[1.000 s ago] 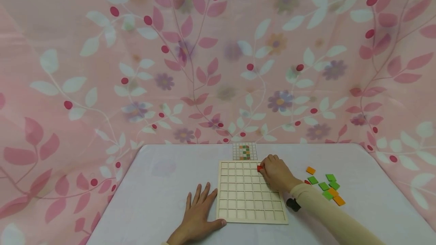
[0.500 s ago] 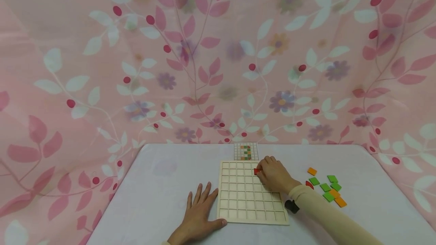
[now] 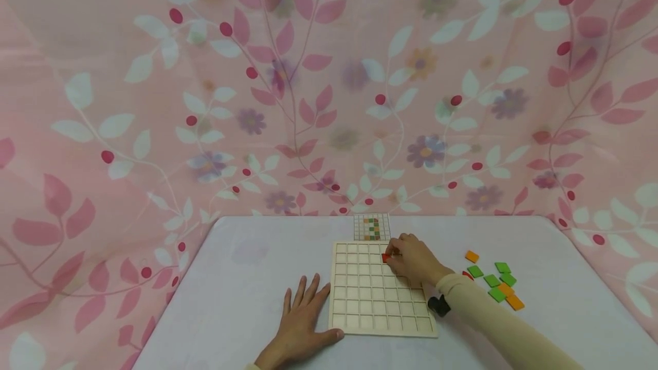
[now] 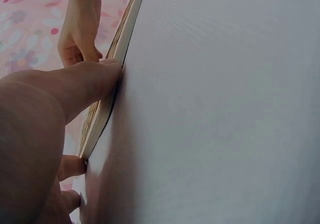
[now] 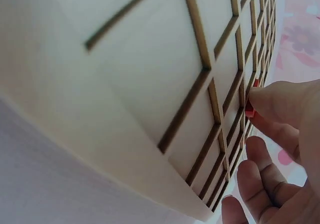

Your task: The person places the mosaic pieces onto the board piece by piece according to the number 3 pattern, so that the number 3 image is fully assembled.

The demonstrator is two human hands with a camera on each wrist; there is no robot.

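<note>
A pale wooden grid board [image 3: 366,305] lies on the white table. My right hand [image 3: 415,258] is over its far right part, pinching a small red tile [image 3: 385,257] between thumb and fingers. In the right wrist view the red tile [image 5: 250,111] is down among the grid ridges, mostly hidden by the thumb, while the other fingers curve loosely below. My left hand [image 3: 303,321] rests with spread fingers along the board's left side. Its thumb [image 4: 102,76] touches the board's near edge in the left wrist view, and a fingertip meets the left edge.
Behind the board lies a gridded card [image 3: 380,227] printed with a coloured square pattern. Loose green tiles [image 3: 492,281], orange tiles [image 3: 514,301] and a partly hidden red piece [image 3: 467,274] lie to the right. A pink floral curtain [image 3: 308,84] hangs behind the table.
My right hand has moved slightly left and nearer with the red tile, further onto the board, then stayed almost still. The left hand has kept its place.
</note>
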